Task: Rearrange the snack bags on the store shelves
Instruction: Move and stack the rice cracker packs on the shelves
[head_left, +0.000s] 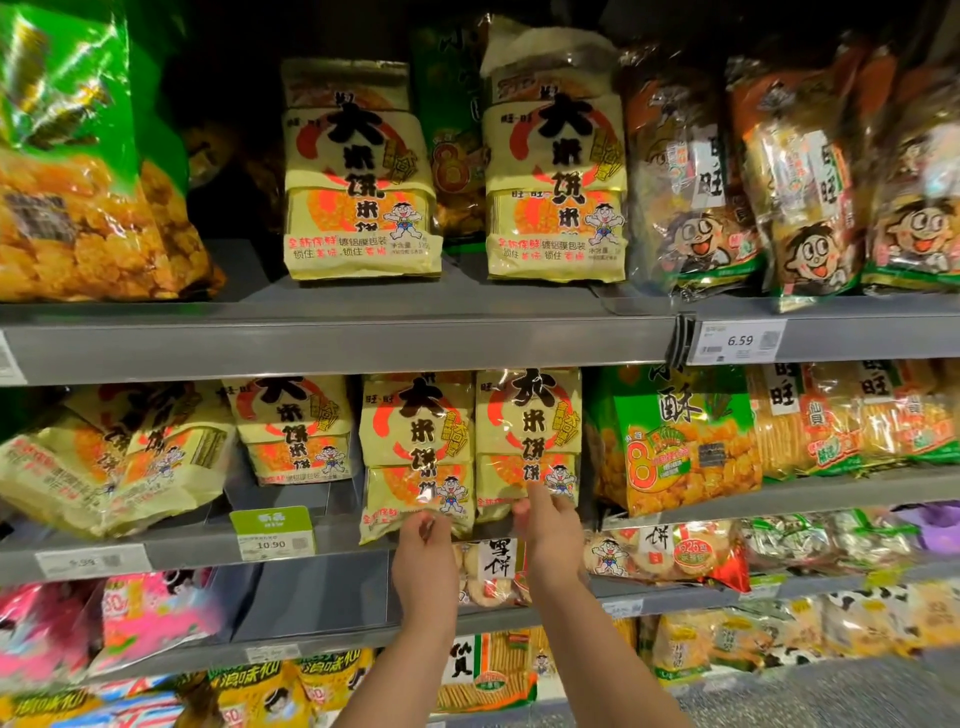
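While both arms reach up, this is what the head view shows.

Landmark: the green price tag (272, 533) that reads 10.90, clipped on the front edge of the middle shelf (182, 553).

Left hand: the left hand (425, 564) is to the right of the green price tag. Its fingers (427, 526) are curled together on the bottom edge of a yellow bag.

Left yellow bag: this yellow rice cracker bag (417, 457) stands up just right of the green price tag. Its bottom hangs a bit over the shelf edge.

Right hand: the right hand (549, 530) is farther right of the tag. Its fingers are a little apart and press on the bottom front of the next yellow bag. I cannot tell if it is really gripping.

Right yellow bag: this second yellow bag (527, 441) stands up and touches the first one, on the side away from the tag.

Back bag: another yellow bag (293, 428) stands above the tag, deeper in the shelf.

Fallen bags: yellow bags lying tipped over (114, 467) are up and left of the tag.

Green bag: a green bag of orange puffs (680, 447) is far right of the tag, next to the second yellow bag.

Top shelf: two more tall yellow bags (358, 171) (556, 176) stand high above the tag.

White tag: a tag that reads 6.59 (740, 340) is up and far right of the green one.
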